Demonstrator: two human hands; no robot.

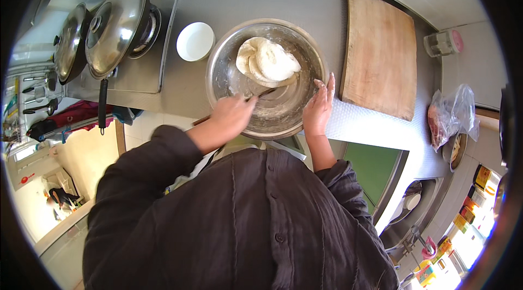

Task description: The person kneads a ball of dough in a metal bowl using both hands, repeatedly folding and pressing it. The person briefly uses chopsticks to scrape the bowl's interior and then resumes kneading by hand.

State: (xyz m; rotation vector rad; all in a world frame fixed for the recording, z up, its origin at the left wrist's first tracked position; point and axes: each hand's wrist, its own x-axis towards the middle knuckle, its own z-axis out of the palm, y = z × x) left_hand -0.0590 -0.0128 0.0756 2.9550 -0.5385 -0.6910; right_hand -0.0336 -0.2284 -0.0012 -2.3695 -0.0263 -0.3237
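A wide steel mixing bowl [218, 85] stands on the counter in front of me. In it lies a pale, folded lump of dough [269, 61], with wet smears on the bowl's wall around it. My left hand [234, 117], slightly blurred, is closed around a thin brown stick-like utensil [267, 93] at the bowl's near left rim. The utensil's tip reaches in just below the dough; its brown end shows behind my hand. My right hand [319, 107] rests against the bowl's right rim, fingers stretched out and floury, with nothing held in it.
A white bowl [195, 42] stands left of the mixing bowl. Further left, lidded pans [116, 31] sit on the stove. At right are a wooden board [379, 53], a pink-lidded jar [444, 43], a plastic bag [452, 113] and a sink [417, 208].
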